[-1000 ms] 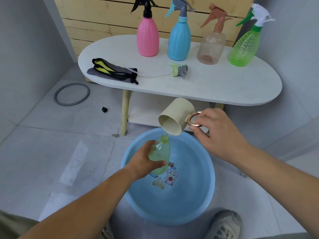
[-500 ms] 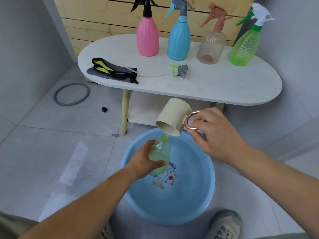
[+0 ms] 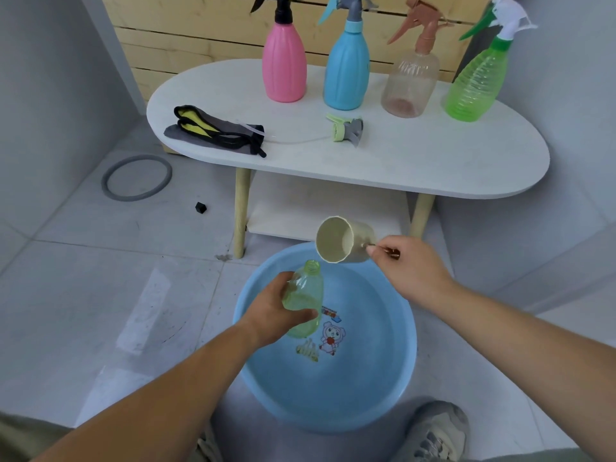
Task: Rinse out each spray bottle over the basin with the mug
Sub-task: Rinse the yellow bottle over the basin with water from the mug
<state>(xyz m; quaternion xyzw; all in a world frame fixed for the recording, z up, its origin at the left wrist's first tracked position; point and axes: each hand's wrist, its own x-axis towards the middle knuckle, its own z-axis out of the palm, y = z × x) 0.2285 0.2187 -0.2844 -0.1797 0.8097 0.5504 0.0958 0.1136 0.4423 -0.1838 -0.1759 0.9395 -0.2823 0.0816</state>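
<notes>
My left hand grips a pale green bottle without its sprayer, held upright over the blue basin on the floor. My right hand pinches the metal handle of a cream mug, tipped on its side with its mouth towards me, just above and right of the bottle's open neck. The mug's inside looks empty. The bottle's green and grey sprayer head with its tube lies on the white table.
Pink, blue, clear brown and green spray bottles stand along the table's back. A grey and yellow cloth lies at its left end. A grey ring lies on the floor; my shoe is beside the basin.
The mug has swung up from pouring into the bottle's neck and now lies level with its mouth towards me. The bottle stays in place over the basin.
</notes>
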